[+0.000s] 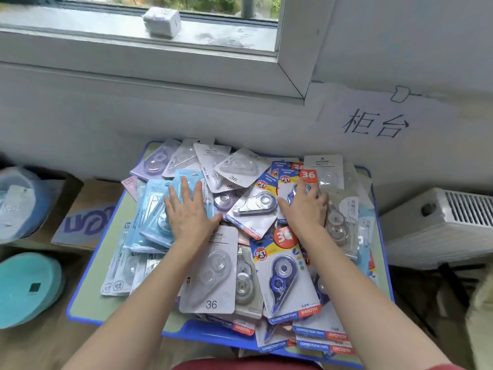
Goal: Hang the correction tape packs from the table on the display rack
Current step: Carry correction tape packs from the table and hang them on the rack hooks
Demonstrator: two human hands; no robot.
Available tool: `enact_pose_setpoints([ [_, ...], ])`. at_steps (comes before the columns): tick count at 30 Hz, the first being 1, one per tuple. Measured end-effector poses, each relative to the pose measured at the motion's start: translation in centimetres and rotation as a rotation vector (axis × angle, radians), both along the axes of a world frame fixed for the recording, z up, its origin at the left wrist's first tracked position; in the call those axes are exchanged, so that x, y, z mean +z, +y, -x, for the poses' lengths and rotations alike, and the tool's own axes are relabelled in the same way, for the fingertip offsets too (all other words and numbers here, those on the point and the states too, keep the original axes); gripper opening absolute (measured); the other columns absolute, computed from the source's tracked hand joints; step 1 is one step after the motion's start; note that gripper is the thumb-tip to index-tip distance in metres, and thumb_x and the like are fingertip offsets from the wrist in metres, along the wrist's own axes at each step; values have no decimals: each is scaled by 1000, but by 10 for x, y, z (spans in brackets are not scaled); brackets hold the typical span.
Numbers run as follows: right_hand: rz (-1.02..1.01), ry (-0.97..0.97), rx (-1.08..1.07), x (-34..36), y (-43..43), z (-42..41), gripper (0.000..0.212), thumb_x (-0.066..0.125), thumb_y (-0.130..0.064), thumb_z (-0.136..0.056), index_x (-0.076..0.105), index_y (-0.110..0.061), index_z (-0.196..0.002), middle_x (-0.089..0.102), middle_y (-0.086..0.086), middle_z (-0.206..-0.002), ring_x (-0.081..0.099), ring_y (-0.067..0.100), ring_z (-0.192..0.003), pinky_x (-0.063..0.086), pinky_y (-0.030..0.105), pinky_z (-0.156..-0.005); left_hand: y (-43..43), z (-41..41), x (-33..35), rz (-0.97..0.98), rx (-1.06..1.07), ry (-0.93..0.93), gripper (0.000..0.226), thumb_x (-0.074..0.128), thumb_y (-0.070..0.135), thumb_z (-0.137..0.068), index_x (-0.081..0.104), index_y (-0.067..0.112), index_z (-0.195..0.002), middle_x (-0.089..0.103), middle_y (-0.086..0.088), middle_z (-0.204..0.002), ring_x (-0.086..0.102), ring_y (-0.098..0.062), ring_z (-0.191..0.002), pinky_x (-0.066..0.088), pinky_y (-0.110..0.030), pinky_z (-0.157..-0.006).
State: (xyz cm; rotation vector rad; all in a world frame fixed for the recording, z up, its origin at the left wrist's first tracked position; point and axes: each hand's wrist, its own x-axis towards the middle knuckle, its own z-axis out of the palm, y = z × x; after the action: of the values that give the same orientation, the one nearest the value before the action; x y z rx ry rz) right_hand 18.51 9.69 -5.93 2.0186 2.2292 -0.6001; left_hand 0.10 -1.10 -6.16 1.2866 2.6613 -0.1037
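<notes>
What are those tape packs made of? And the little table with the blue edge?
The correction tape packs look like printed card backs with clear, shiny plastic bubbles on top: light glints off the bubbles and the tape shows through them. The table seems to have a dull greenish board top and a glossy blue rim, probably plastic, though the look alone can't settle that.

A makeshift shop room: window point(290, 62), radiator point(440, 225), handwritten wall sign point(378, 121), heaped correction tape packs point(210, 276).
</notes>
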Motion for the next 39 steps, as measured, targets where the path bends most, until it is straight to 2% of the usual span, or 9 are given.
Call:
enact_pose_setpoints([
  [6,5,-76,69,-2,12,7,81,53,-53,-90,13,-16,-151,15,22,-154,16,44,-139,19,48,-115,4,3,3,-37,4,-26,88,55,54,-87,4,24,-152,-8,-8,-160,-2,-33,-146,1,-43,-118],
  [12,93,-123,100,6,14,11,94,61,-56,-84,9,-18,-152,9,22,-156,11,41,-142,19,45,-114,4,7,10,-41,13,-41,88,57,52,-88,2,25,-152,-11,-7,-159,-1,-33,-146,5,-41,-118],
  [19,62,-105,81,4,8,17,90,62,-52,-85,10,-19,-151,14,23,-152,19,48,-137,25,49,-112,-2,8,14,-59,15,-60,88,58,52,-87,5,26,-151,-12,-6,-159,-2,-32,-146,7,-41,-117],
  [24,-47,-12,54,13,6,15,88,64,-48,-83,14,-19,-149,20,20,-149,31,44,-130,28,46,-109,-11,8,19,-80,34,-42,85,58,52,-86,10,26,-151,-8,-6,-160,2,-33,-145,10,-41,-116],
  [30,-148,97,31,29,-4,14,86,63,-46,-83,15,-20,-150,19,17,-149,29,39,-130,30,48,-107,-22,8,29,-93,63,-37,83,57,51,-87,11,25,-151,-7,-4,-160,4,-32,-145,13,-40,-115],
  [39,-190,244,-2,53,-52,19,84,61,-46,-85,14,-22,-151,16,12,-152,21,33,-136,27,44,-107,-31,13,51,-328,-61,-134,78,59,47,-86,20,24,-149,1,-3,-160,5,-29,-145,14,-40,-114],
])
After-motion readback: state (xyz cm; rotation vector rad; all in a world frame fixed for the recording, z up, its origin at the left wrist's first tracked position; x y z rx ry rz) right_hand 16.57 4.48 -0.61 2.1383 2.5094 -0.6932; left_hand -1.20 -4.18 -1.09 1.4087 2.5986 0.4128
